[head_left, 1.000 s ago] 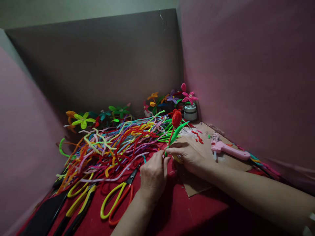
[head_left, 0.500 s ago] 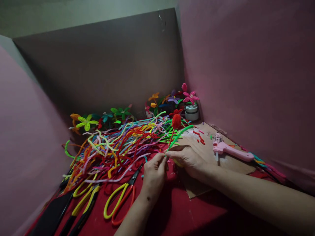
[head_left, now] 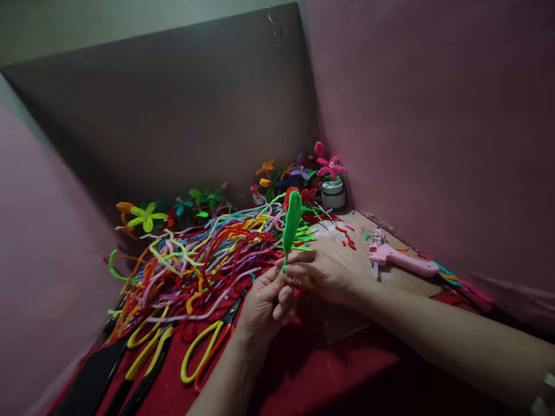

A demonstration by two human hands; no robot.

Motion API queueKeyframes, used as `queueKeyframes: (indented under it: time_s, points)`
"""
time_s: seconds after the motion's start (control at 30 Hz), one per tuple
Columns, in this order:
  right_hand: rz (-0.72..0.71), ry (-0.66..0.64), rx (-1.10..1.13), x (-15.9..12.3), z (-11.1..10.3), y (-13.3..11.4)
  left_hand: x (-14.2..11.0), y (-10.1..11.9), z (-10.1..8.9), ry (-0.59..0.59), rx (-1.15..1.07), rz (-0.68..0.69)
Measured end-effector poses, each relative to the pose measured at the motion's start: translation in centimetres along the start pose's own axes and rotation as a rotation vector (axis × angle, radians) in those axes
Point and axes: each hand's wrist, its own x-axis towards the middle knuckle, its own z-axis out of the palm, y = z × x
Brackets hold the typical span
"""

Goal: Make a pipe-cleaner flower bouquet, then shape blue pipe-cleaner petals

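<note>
A glossy-looking red covering (head_left: 329,370) spreads over the work surface, falling into deep shadow at the near right. Just inside the lower right edge, a pale band (head_left: 547,393) circles the right wrist. At the left, a flat black object (head_left: 89,375) lies beside a yellow-and-black handled tool (head_left: 147,361), and nearer the middle rest scissors (head_left: 217,332) with one yellow and one red-orange loop.

Over the cloth, the left hand (head_left: 262,297) has its thumb and forefinger clamped on the thin lower end of a green leaf (head_left: 293,219); the right hand (head_left: 318,274) pinches close beside them, its fingertips together at the same spot. The leaf stands nearly upright above both hands, partly covering a red flower head (head_left: 289,195) just behind it.

Beyond, a tangled heap of fuzzy stems (head_left: 217,248) fills the left and middle. To the right, a brown board (head_left: 358,271), whitened in places, bears a pink glue gun (head_left: 401,259) and small red scraps (head_left: 347,237).

Along the back stand fuzzy flowers (head_left: 147,218) in many colours, with a pale lidded container (head_left: 333,195) near the corner. A dim grey panel (head_left: 173,127) closes the rear, a pinkish wall (head_left: 433,127) rises at the right, another pink surface (head_left: 34,231) slants at the left, and a pale greenish wall (head_left: 130,23) shows above.
</note>
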Motion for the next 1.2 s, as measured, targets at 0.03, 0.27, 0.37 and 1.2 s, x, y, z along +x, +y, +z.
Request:
queueKeyframes:
  time_s: [0.03,0.27,0.37,1.2]
  points:
    - [-0.01,-0.026,0.003,-0.1,0.0,0.0,-0.1,0.0,-0.1,-0.033,-0.031,0.0]
    - [-0.144,-0.027,-0.161,-1.0,0.6,-0.8,-0.6,-0.1,-0.6,-0.166,-0.103,-0.061]
    - [-0.145,-0.013,-0.168,-0.8,0.5,-0.7,-0.5,0.2,-0.6,-0.174,-0.072,-0.08]
    - [0.024,0.289,-0.276,0.2,-0.1,0.0,0.1,-1.3,-1.1,0.441,1.507,0.56]
